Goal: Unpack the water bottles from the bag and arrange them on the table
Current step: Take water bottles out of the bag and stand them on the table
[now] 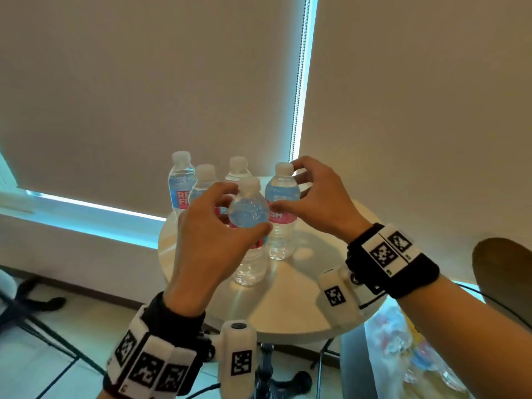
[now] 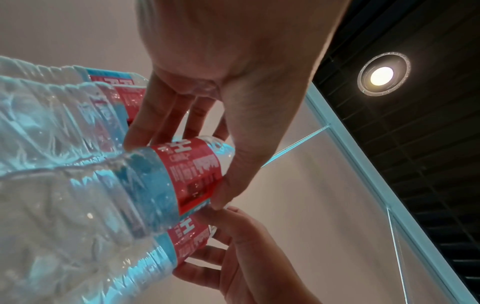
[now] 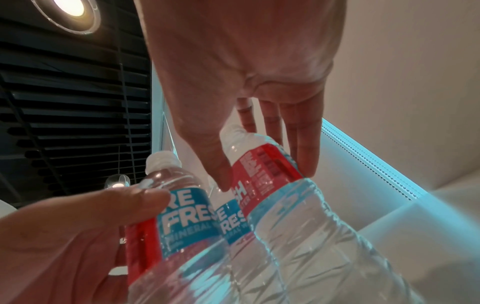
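Five clear water bottles with blue-and-red labels stand upright on a small round white table [image 1: 290, 309]. My left hand [image 1: 244, 210] grips the front bottle [image 1: 250, 263] at its shoulder, thumb on the near side and fingers curled behind. In the left wrist view this hand [image 2: 174, 173] pinches that bottle [image 2: 145, 185] at the label. My right hand [image 1: 285, 184] holds the bottle [image 1: 280, 240] just right of it. In the right wrist view the thumb and fingers of that hand [image 3: 266, 178] clasp the label of its bottle [image 3: 298, 216]. Both bases rest on the table.
Three more bottles [image 1: 180, 182] [image 1: 205, 180] [image 1: 238, 168] stand in a cluster at the table's back left. A translucent plastic bag [image 1: 417, 355] lies low on the right, beside a brown chair [image 1: 503, 272]. Blinds hang close behind the table. A chair base [image 1: 37, 305] stands on the floor at left.
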### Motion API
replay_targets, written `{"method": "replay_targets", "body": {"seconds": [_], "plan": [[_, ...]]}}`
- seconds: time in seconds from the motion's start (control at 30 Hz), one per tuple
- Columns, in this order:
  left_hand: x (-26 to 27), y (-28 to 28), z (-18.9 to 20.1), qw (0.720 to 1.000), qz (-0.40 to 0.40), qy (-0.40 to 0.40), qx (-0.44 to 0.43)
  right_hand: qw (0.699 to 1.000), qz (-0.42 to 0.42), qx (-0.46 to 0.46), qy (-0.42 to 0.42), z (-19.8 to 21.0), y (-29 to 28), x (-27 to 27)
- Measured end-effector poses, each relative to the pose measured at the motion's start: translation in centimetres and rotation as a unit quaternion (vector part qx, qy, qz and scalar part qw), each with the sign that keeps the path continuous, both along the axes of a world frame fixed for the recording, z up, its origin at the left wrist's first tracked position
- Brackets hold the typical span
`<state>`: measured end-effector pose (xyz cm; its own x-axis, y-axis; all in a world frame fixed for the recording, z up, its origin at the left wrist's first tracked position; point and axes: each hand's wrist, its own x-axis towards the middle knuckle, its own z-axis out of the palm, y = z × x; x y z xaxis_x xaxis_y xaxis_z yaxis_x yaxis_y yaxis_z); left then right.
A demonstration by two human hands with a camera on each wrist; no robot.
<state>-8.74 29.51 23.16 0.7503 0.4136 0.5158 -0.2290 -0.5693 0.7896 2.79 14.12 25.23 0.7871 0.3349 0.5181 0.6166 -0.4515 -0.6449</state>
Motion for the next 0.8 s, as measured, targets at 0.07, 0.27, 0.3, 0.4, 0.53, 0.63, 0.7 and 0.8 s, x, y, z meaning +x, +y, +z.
{"method": "replay_targets", "body": {"seconds": [0.07,0.27,0.3,0.4,0.53,0.63,0.7,0.8], "plan": [[-0.1,0.0,0.0,1.000,0.001,0.004,0.006,1.000,-0.003,0.000,0.006,-0.1,0.3,0.1],[-0.7,-0.1,-0.5,0.999,-0.003,-0.008,0.035,1.000,0.003,0.013,0.024,-0.4,0.4,-0.1],[-0.9,-0.2,-0.6,0.999,0.001,-0.009,0.040,0.999,0.002,0.014,0.030,-0.5,0.3,-0.1],[-2.1,-0.5,-0.3,0.997,0.029,-0.039,0.065,0.999,-0.006,0.010,0.043,-0.6,-0.8,-0.9],[-4.2,-2.3,0.4,0.974,0.043,-0.168,0.148,0.997,-0.042,0.059,0.018,-1.1,-5.4,-3.5],[-5.1,-5.5,0.4,0.961,-0.057,-0.201,0.182,0.992,-0.086,0.097,0.008,-3.2,-10.9,-6.0],[-5.0,-8.5,-0.4,0.954,-0.168,-0.165,0.184,0.986,-0.128,0.110,0.008,-5.7,-15.1,-7.3],[-3.9,-13.6,-3.6,0.934,-0.316,-0.081,0.145,0.971,-0.212,0.100,0.053,-10.8,-21.5,-8.9]]}}
